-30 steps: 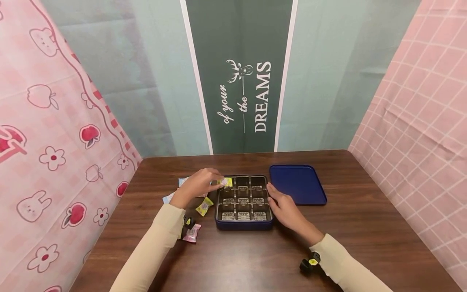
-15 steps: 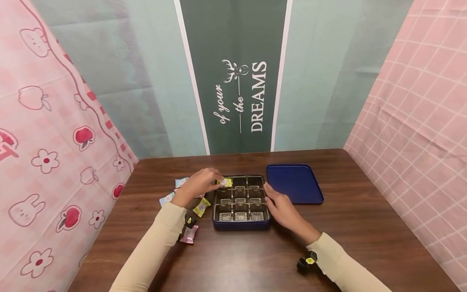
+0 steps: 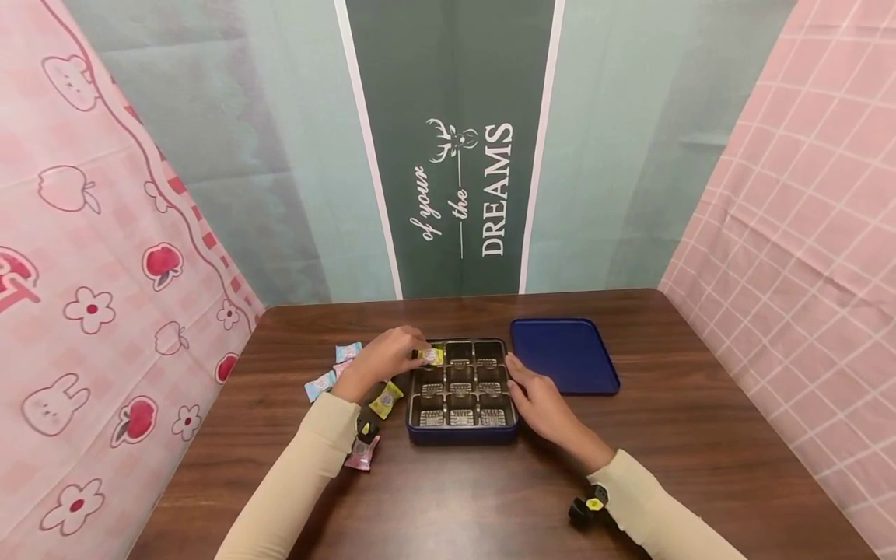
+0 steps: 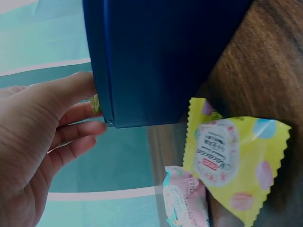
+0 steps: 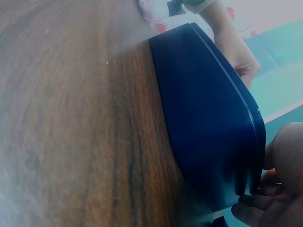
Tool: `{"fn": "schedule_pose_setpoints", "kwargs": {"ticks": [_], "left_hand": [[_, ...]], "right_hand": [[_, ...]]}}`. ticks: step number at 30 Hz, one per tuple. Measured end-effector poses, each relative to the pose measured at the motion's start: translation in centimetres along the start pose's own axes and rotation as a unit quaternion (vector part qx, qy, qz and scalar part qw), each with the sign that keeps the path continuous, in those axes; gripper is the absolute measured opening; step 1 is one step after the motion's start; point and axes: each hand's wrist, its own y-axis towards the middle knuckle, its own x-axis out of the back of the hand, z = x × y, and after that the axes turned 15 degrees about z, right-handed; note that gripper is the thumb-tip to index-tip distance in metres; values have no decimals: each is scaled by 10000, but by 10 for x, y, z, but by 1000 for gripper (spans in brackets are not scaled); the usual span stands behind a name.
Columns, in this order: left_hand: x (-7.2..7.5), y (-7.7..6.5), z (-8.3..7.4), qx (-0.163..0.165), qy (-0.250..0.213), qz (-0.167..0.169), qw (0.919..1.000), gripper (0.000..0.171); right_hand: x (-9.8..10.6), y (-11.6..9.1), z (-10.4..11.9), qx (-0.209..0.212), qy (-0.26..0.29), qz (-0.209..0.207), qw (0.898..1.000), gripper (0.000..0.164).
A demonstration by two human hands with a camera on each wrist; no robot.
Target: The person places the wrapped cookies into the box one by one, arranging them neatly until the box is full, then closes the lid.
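A dark blue tin with a black insert of several compartments stands on the table. My left hand pinches a yellow wrapped candy at the far left compartment. In the left wrist view, only a sliver of that candy shows between thumb and fingers at the tin's rim. My right hand rests against the tin's right side, fingers extended along the edge. The right wrist view has its fingertips touching the tin's wall. The other compartments in view hold nothing.
Left of the tin lie another yellow candy, a pink candy partly behind the left wrist camera, and blue candies, with more partly hidden by the left hand. A blue lid lies behind right, by the table's back edge.
The yellow candy in my left hand sits slightly lower and more tilted in the far left compartment. My right hand stays against the tin. The head view has shifted slightly.
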Motion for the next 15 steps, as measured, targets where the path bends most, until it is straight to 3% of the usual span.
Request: {"fn": "schedule_pose_setpoints", "kwargs": {"ticks": [6,15], "left_hand": [[-3,0,-1,82,64,-95,9999,24],[-8,0,1,-151,-92,-373,9991,21]], "right_hand": [[-1,0,0,9,-34,-24,10000,48],[0,0,2,-16,-77,-48,10000,47]]}}
